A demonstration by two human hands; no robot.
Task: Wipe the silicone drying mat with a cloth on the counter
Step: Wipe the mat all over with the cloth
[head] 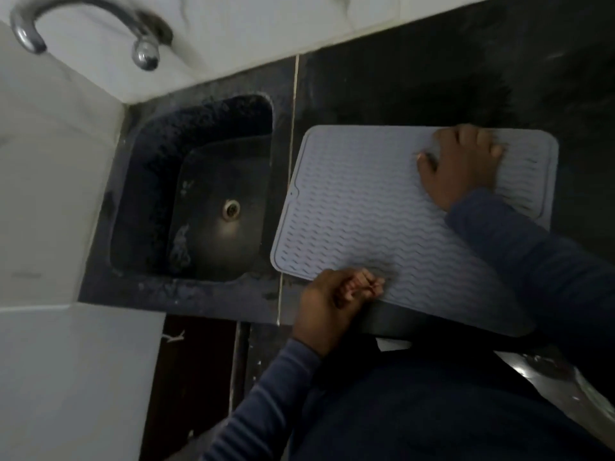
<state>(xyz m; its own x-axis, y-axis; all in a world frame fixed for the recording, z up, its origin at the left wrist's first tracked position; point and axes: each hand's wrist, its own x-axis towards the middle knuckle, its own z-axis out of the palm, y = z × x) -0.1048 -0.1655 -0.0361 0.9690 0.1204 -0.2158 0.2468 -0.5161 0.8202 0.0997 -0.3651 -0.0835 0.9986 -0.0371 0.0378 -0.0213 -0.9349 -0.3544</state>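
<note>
dark stone counter (399,88) below white wall tiles (233,28), a tap (145,54) over the sink (149,194), whose wet basin shows a drain (231,209). the grey silicone mat (359,207) lies just beside the sink, its near edge overhanging the counter. my right hand (461,168) presses flat on it; my left hand (332,297) grips its near edge, fingers curled.

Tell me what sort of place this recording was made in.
Most likely a small kitchen or wash area: a dark sink with a drain, a curved metal tap on the pale wall, and a grey ridged drying mat on the dark counter.
</note>
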